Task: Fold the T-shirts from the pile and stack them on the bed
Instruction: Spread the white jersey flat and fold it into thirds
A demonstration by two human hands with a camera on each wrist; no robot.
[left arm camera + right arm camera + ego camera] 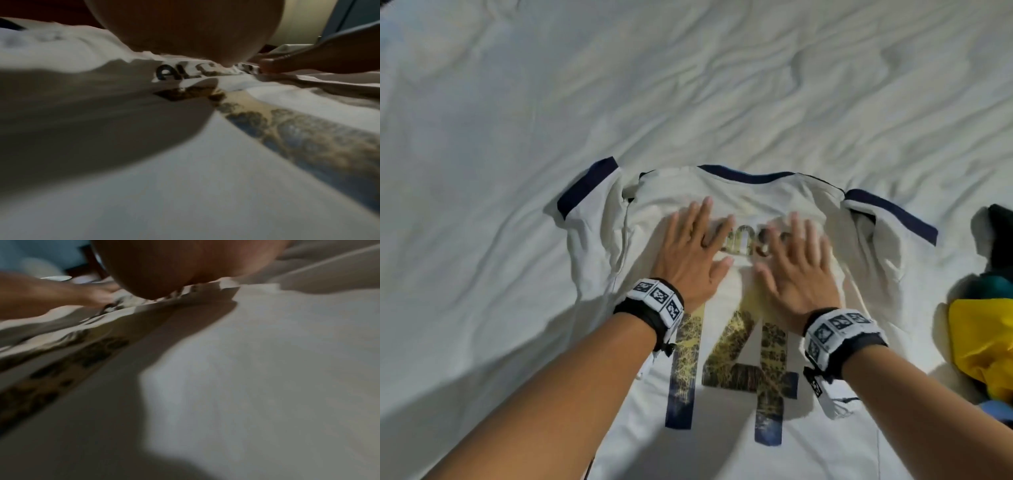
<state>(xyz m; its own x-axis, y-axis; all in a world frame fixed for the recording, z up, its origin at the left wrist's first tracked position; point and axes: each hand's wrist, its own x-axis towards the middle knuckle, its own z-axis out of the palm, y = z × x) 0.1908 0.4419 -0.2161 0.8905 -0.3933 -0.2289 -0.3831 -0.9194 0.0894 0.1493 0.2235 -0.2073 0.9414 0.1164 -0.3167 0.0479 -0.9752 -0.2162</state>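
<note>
Currently both hands lie flat on a white short-sleeved jersey with navy trim and a large printed 14 (726, 425), which is spread back-up on the bed with a rumpled white sheet (688, 85). Left hand (693, 255) and right hand (796, 265) sit side by side over the name print below the collar, fingers (703, 214) straight and spread, palms down, holding nothing, just pressing the cloth. Wrist views are blurred but show palms on white fabric with the lettering beside them.

Likely step: smoothing the shirt flat before folding. Sleeves with navy cuffs, left (589, 195) and right (887, 219), are bunched and not laid out, so no fold made yet by the look of it.

Handling: thin, soft, light cloth; will drape and wrinkle, may slide on the sheet. The print looks cracked, maybe a bit stiffer there. Best hold is probably a pinch at each shoulder seam or sleeve edge, plus the hem, to fold the sides inward.

Heap of yellow, teal and dark garments (986, 325) lies at the right edge, near the shirt, presumably the pile.
</note>
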